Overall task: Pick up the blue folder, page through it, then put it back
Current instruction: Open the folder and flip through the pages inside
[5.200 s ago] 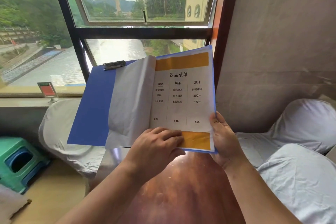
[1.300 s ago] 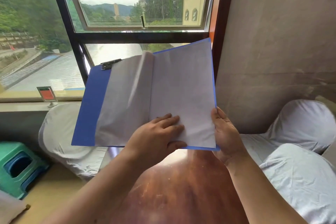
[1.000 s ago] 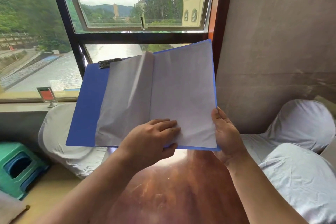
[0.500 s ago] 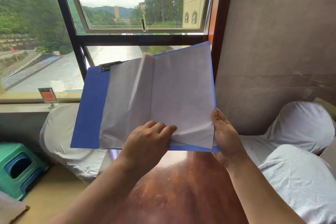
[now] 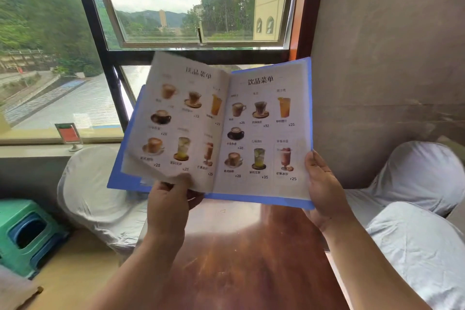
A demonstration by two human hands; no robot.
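Note:
The blue folder (image 5: 256, 199) is held open in the air above the reddish-brown table (image 5: 251, 259), in front of the window. Both visible pages show a drinks menu with pictures of cups and glasses. My left hand (image 5: 171, 205) pinches the lower corner of the left page (image 5: 176, 123), which is lifted, curved and blurred. My right hand (image 5: 324, 191) grips the folder's lower right edge, thumb on the right page (image 5: 264, 133). The folder's left cover is mostly hidden behind the lifted page.
Chairs with white covers stand to the left (image 5: 93, 194) and right (image 5: 417, 176) of the table. A green plastic stool (image 5: 22, 234) sits at the lower left. A small red sign holder (image 5: 68, 135) is on the windowsill. A grey wall rises at the right.
My left hand has lifted the blank sheet from the right side and swung it over to the left. Two picture menu pages now show where blank sheets were.

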